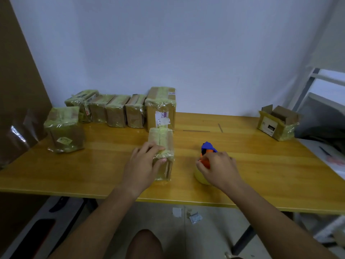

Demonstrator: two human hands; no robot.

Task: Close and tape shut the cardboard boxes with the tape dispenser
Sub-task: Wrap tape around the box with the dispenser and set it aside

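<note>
Though much already stands finished, one carton clearly left. At far left, a tall brown cardboard box wrapped in yellowish tape [64, 129], sealed, standing alone near the edge of the glossy yellow wooden table [261, 165]. Behind it, against the pale wall, a row of five taped brown cardboard boxes [119, 109], shoulder to shoulder, the rightmost the tallest and bearing a white label. Nearer the front edge, a small narrow brown cardboard box bound in yellowish tape [161, 152], long axis running away from the body, flaps down under tape. Left hand [143, 165] gripping its near end, fingers curled over the top, thumb pressed on the near face. Just to the right, apart from that box, the blue-and-orange tape dispenser with its yellowish roll [206, 159], resting on the tabletop, blue nose pointing away. Right hand [217, 170] clamped over its handle, fingers wrapped, roll partly hidden beneath the palm. Well off at far right, by the back edge, an open brown cardboard box with raised flaps [278, 123], lower half already taped. Probably next in line: lying right of and beyond the dispenser, so nearer the right hand, well apart from the left. Likely a long reach or a drag inward first.
</note>
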